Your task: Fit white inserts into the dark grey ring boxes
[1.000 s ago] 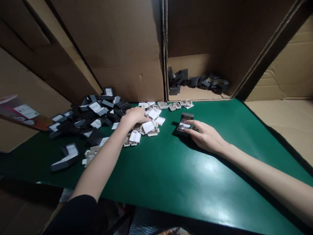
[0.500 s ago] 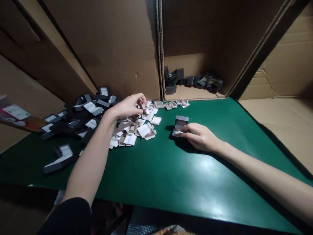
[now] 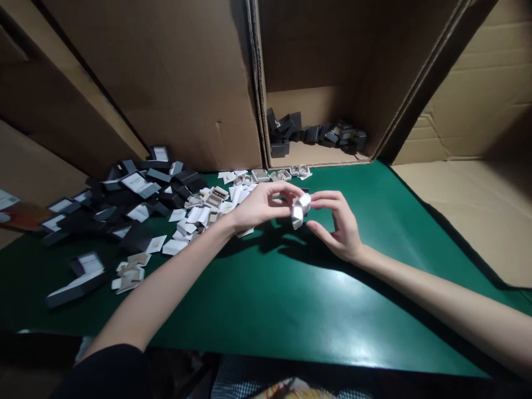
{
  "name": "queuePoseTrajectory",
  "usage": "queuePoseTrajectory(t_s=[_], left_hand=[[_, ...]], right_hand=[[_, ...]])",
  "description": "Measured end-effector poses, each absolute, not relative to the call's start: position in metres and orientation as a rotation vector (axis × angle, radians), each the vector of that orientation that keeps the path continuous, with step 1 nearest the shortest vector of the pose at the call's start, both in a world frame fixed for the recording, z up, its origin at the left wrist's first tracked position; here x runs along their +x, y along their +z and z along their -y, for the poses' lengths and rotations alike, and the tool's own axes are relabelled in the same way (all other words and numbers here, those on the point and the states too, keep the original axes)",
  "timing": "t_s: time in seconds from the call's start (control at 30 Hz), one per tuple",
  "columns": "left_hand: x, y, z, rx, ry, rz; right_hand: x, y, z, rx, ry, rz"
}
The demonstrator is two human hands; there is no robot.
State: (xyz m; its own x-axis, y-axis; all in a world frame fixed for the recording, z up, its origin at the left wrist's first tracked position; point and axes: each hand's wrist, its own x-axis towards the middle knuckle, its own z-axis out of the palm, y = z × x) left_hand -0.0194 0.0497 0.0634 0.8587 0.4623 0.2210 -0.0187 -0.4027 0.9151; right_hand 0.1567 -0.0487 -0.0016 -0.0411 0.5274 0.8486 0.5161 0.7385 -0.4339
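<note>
My left hand (image 3: 270,205) pinches a small white folded card insert (image 3: 300,210) above the middle of the green table (image 3: 257,299). From the right, my right hand (image 3: 338,224) reaches the insert with a fingertip at its edge, its thumb and fingers apart. Behind the hands, mostly hidden, is the small dark box, of which a dark edge (image 3: 305,190) shows. A heap of white and beige card inserts (image 3: 199,216) spreads beneath and left of my left forearm.
Open dark boxes with white linings (image 3: 141,185) are piled at the left, and one open box (image 3: 77,282) lies nearer the front. Closed black boxes (image 3: 318,134) sit inside a cardboard carton (image 3: 324,160) at the back. More cardboard (image 3: 465,210) lies at the right.
My left hand has lifted a card insert from the heap and carried it right. My right hand has come off the open dark box and risen to the insert. The view has shifted slightly.
</note>
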Motion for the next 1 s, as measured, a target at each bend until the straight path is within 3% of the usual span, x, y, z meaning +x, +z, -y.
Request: queuePoseTrajectory(t_s=[0.47, 1.0], left_hand=[[-0.008, 0.042, -0.039, 1.839, 0.815, -0.379], [-0.017, 0.053, -0.048, 2.159, 0.773, -0.469]], right_hand=[[0.161, -0.003, 0.047, -0.886, 0.094, 1.703], [0.164, -0.005, 0.043, -1.019, 0.049, 1.658]])
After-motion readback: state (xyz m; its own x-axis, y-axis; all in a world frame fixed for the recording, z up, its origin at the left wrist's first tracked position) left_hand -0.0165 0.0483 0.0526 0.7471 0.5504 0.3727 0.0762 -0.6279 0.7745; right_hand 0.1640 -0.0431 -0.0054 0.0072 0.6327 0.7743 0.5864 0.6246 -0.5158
